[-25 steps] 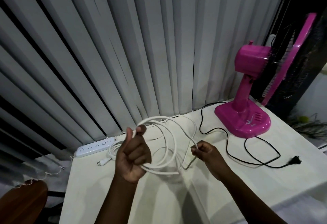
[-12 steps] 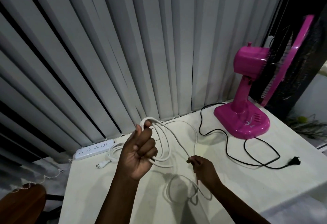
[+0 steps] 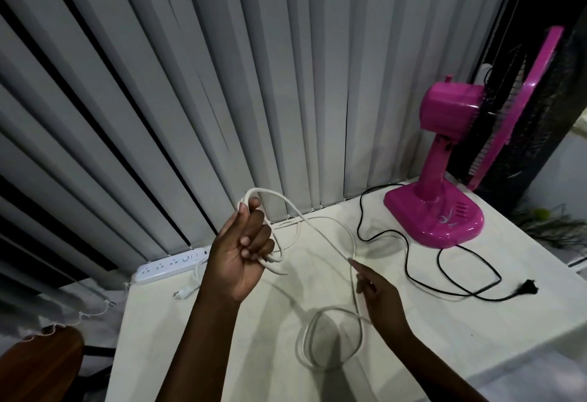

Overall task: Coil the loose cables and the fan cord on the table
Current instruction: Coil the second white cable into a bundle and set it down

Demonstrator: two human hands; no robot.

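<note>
Thin white round cable point(image 3: 317, 227) looks light and springy: left hand point(image 3: 243, 254) grips its raised loops, right hand point(image 3: 378, 295) pinches the strand, slack loop below; regrip near left fist.

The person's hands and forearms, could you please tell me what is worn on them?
Nothing shows on them: the left hand and the right hand are bare, with no gloves, rings, watch or bracelets. Both forearms are uncovered to the frame's bottom edge, with no sleeve in view.
</note>
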